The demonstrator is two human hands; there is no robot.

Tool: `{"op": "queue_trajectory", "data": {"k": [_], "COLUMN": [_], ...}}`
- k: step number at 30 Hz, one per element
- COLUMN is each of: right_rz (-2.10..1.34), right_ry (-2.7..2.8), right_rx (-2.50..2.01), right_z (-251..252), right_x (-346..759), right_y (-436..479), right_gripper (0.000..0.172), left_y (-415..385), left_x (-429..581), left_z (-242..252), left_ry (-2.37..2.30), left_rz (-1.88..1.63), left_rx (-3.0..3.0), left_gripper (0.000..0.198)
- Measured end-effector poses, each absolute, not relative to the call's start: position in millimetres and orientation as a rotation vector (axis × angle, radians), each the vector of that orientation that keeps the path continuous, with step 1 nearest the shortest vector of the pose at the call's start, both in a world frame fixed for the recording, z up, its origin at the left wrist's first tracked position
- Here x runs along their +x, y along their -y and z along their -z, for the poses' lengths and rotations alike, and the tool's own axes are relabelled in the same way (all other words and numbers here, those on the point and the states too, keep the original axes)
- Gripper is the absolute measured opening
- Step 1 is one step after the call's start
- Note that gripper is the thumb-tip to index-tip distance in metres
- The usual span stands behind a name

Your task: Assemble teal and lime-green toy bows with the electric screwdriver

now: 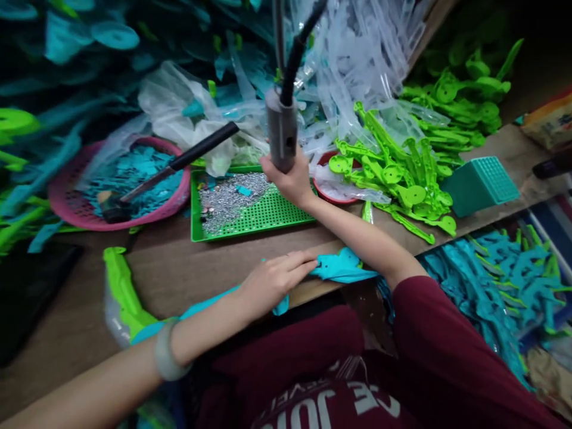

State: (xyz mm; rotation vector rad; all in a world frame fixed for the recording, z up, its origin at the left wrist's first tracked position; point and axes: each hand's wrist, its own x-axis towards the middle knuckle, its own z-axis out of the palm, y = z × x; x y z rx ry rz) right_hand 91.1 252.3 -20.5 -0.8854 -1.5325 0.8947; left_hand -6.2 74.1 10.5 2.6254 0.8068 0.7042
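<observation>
My right hand point(292, 179) is wrapped round a grey cylindrical electric screwdriver point(282, 128) that hangs from above by a black cable. It is over the green perforated tray point(281, 214), in which many small silver screws point(232, 199) lie. The screwdriver's tip is hidden behind the hand. At the table's front edge, my left hand point(279, 275) grips a long blue plastic part point(342, 266) from above, its fingers closed over it. A green and clear plastic piece point(125, 292) lies at that part's left end; whether they are joined I cannot tell.
A pink basket point(165, 211) of small blue pieces stands left, with a black-handled hammer point(179, 159) across it. Piled green parts point(397, 173), a red bowl point(333, 193) and a teal basket point(480, 185) are right. Clear plastic strips point(357, 65) heap behind. Blue parts point(491, 292) fill the lower right.
</observation>
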Motion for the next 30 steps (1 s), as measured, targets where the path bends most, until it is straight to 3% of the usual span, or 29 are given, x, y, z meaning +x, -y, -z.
{"op": "queue_trajectory", "data": {"k": [6,30], "right_rz": [-0.789,-0.662], "right_ry": [1.633,1.758], "right_rx": [-0.872,-0.999], "right_z": [9.3,2.8], "right_x": [90.8,89.0], "right_y": [-248.1,-245.4], "right_gripper": [0.034,0.027], "left_y": [-75.2,-70.3], "left_x": [-6.3,0.6], "left_z": [-21.3,-19.6], "left_ry": [-0.693,-0.913], "left_rz": [-0.603,-0.672], "left_rx": [2.780,2.359], "left_gripper": [0.029,0.021]}}
